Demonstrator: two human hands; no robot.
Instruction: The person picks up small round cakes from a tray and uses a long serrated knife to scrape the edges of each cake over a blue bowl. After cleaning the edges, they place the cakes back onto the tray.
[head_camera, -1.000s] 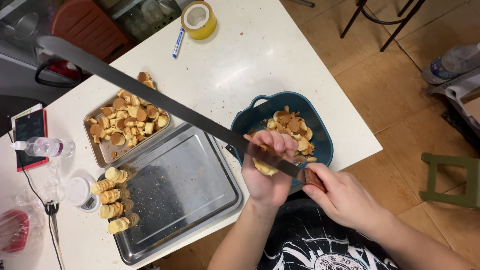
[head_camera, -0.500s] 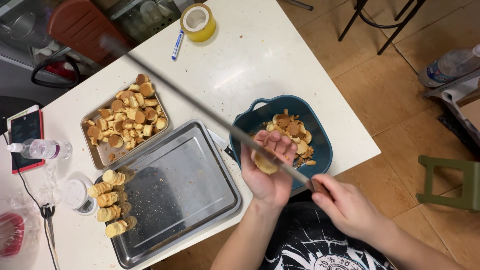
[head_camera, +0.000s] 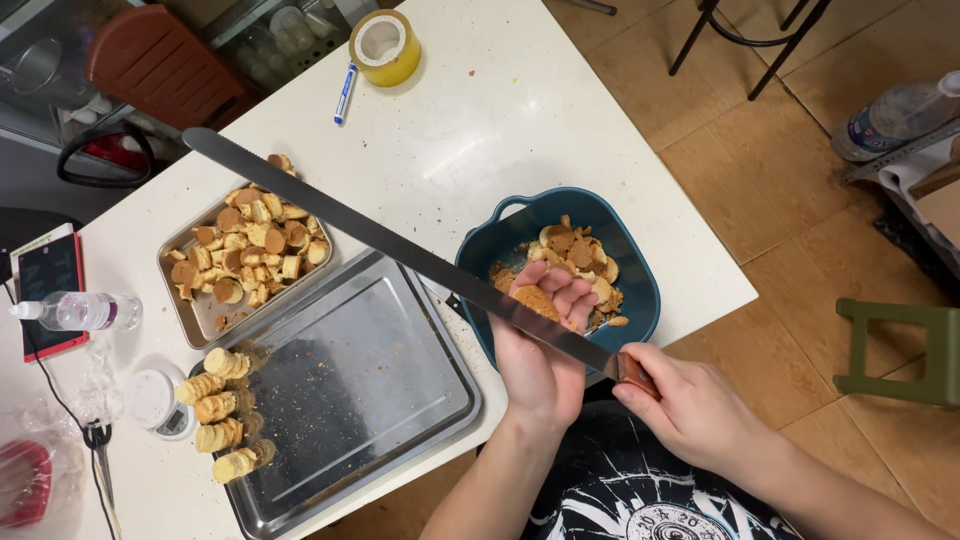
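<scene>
My right hand (head_camera: 690, 405) grips the handle of a long serrated knife (head_camera: 380, 238) whose blade stretches up-left over the table. My left hand (head_camera: 542, 345) is cupped under the blade beside the blue dish, holding a small round pastry piece (head_camera: 537, 300) against the knife. The blue handled dish (head_camera: 630, 262) holds several brown trimmings. A large steel tray (head_camera: 360, 370) lies in front of me with sliced rounds (head_camera: 225, 420) lined along its left edge. A smaller tray (head_camera: 190, 315) is full of cut pieces (head_camera: 250, 245).
A yellow tape roll (head_camera: 385, 45) and a blue marker (head_camera: 345, 93) lie at the table's far side. A phone (head_camera: 45, 290), a water bottle (head_camera: 75, 312) and a small white scale (head_camera: 155, 400) sit at the left. A green stool (head_camera: 900, 350) stands on the floor at right.
The knife blade has swung, its tip shifting right and lower over the table. My left hand stays at the blue dish with the pastry piece under the blade.
</scene>
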